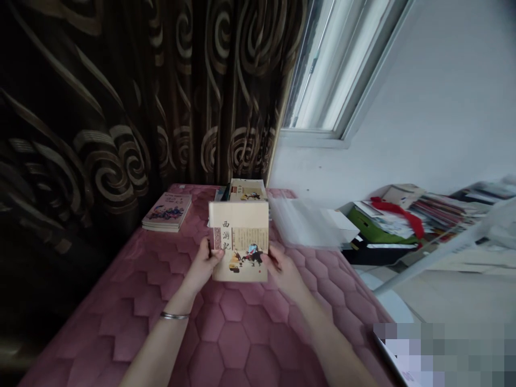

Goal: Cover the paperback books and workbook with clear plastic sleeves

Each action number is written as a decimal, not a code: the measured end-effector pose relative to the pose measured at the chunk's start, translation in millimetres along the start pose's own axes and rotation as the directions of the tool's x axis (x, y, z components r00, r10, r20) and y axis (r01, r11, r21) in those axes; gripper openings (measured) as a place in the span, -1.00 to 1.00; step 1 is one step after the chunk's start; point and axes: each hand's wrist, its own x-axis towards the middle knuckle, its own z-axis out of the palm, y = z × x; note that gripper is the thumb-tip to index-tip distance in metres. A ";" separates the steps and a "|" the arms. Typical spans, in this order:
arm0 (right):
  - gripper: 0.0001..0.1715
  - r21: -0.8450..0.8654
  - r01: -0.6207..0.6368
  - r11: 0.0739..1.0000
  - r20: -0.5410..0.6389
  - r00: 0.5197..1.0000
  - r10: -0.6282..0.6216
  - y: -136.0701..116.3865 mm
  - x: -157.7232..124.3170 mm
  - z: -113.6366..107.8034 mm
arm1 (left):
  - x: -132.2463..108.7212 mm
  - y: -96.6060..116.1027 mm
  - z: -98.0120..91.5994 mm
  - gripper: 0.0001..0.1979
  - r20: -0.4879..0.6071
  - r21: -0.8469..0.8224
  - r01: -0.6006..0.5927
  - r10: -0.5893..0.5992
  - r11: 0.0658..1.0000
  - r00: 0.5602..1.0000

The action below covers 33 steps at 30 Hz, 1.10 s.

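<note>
Cream book (246, 236), flat and rectangular, faces its printed cover toward the wearer, long axis upright, over the pink hexagon-quilted surface (231, 344), short of the far edge; left hand (205, 262) and right hand (285, 269) clamp fingers on its sides.

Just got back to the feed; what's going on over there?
A person is holding a cream book by its sides, the left hand at one edge and the right hand at the other, with the illustrated cover facing the camera. Partly hidden behind it is another book with a similar cover. A small stack of books lies farther left on the pink padded surface, near the dark curtain.
</note>
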 end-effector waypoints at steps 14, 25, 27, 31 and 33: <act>-0.62 -0.381 0.095 0.920 0.007 0.995 -0.100 15.2 -2.9 31.9 | -3.6 -15.6 -7.2 -0.85 -0.005 0.340 -0.137 0.148 0.930 0.989; -0.54 -0.138 0.113 0.984 -0.068 0.990 -0.124 7.5 -12.5 9.3 | -10.8 -7.6 -2.3 -0.61 0.067 0.116 -0.097 0.090 0.988 0.994; -0.53 -0.112 0.088 0.990 -0.052 0.994 -0.094 4.6 -12.3 9.1 | -9.2 -10.4 -1.2 -0.58 0.065 0.105 -0.039 0.033 0.994 0.997; -0.57 -0.062 0.003 0.998 -0.002 1.000 -0.004 3.5 -5.4 15.6 | -1.1 -21.7 0.8 -0.59 -0.026 0.150 0.020 -0.016 0.989 1.000; -0.58 -0.033 -0.068 0.997 0.060 0.996 0.070 5.5 -1.4 20.5 | 3.7 -27.0 3.5 -0.62 -0.072 0.195 0.046 -0.033 0.980 0.997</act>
